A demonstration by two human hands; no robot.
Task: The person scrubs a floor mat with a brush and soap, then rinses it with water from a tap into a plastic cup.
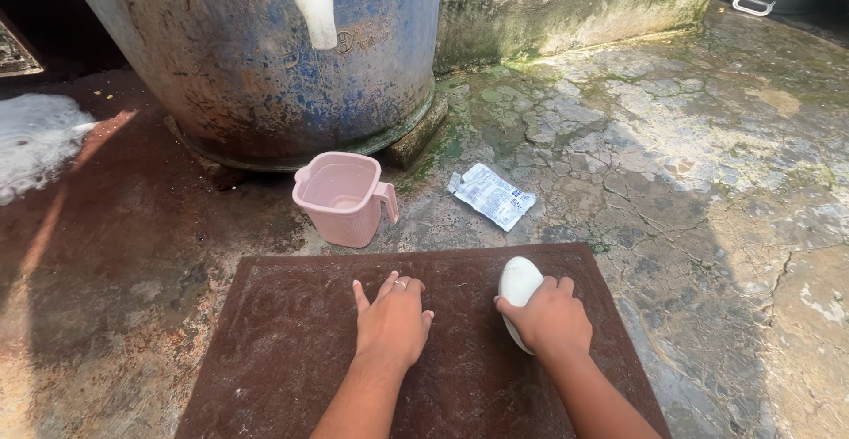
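Observation:
A dark brown doormat (292,342) lies flat on the wet concrete ground in front of me. My left hand (392,322) rests palm down on the mat near its middle, fingers spread, a ring on one finger. My right hand (548,318) is closed over a white oval scrub brush (518,282), which is pressed onto the right part of the mat. Only the far end of the brush shows past my fingers.
A pink plastic jug (340,197) stands just beyond the mat. A small white sachet (492,195) lies to its right. A big blue barrel (265,50) with a white tap stands behind. A concrete step (575,1) rises at the back; foam (35,138) spreads at left.

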